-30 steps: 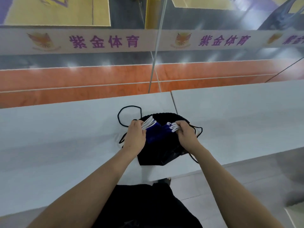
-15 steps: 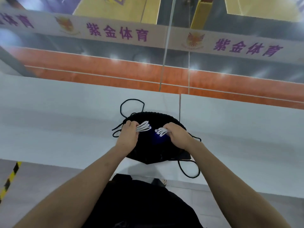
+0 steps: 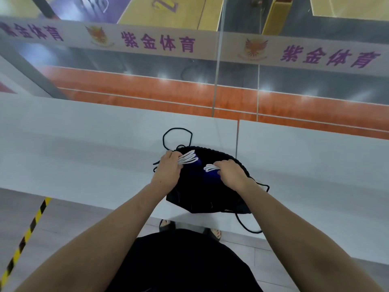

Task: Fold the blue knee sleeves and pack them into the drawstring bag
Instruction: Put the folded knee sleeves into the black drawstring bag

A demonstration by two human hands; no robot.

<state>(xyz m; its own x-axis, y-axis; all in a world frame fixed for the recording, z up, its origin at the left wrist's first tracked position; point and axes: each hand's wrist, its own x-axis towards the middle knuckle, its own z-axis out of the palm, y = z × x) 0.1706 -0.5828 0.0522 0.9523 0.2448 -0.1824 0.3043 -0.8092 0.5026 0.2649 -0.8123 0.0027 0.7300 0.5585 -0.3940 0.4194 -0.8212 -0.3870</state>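
Note:
A black drawstring bag (image 3: 210, 199) lies on the white bench (image 3: 84, 144), its gathered mouth turned away from me. Two blue knee sleeves with white stripes sit in the bag's opening. My left hand (image 3: 169, 170) grips the left sleeve (image 3: 190, 160) at its striped edge. My right hand (image 3: 230, 172) grips the right sleeve (image 3: 210, 171) the same way. Most of both sleeves is hidden inside the dark bag. The bag's black cords (image 3: 176, 133) loop out beyond it and trail off the bench's near edge at the right.
The bench runs left to right, with a seam (image 3: 237, 138) just right of the bag. Behind it stand a glass panel and an orange court floor (image 3: 189, 93). A yellow-and-black striped line (image 3: 27, 234) marks the grey floor at lower left. My feet show under the bench edge.
The blue of the sleeves has sunk deeper into the bag, and my hands stay on the striped edges. The camera has swung so the scene sits more to the right.

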